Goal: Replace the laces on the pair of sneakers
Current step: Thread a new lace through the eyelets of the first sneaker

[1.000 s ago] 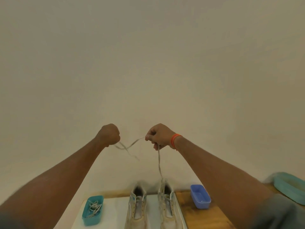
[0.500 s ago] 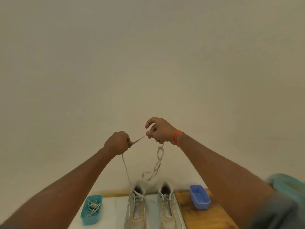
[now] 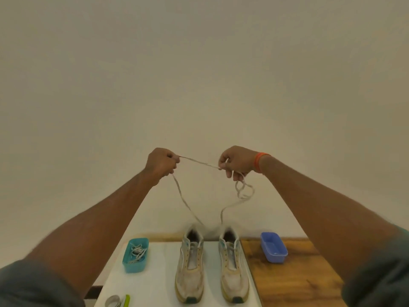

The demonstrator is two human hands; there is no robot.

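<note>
Nearest me, at the bottom edge, I see a grey roll of tape (image 3: 112, 301) beside a lime-green tool (image 3: 126, 300) on the white mat (image 3: 159, 282). On that mat stand the two worn white sneakers, toes toward me: the left sneaker (image 3: 190, 269) and the right sneaker (image 3: 233, 268), side by side and just apart, both with empty eyelets as far as I can tell. Left of them sits a teal tray (image 3: 135, 254) holding a tangle of grey laces (image 3: 137, 253). Right of the mat, on the wooden table (image 3: 298, 282), is a blue tray (image 3: 274, 249).

Farther out, both arms are raised before the plain wall (image 3: 199, 74). My left hand (image 3: 161, 162) is fisted around one end of a grey lace (image 3: 199, 162), and my right hand (image 3: 236, 161), with an orange wristband (image 3: 259, 161), pinches it too. The lace runs taut between them; its slack hangs in a loop down to just above the sneakers' heels, knotted up below the right hand.
</note>
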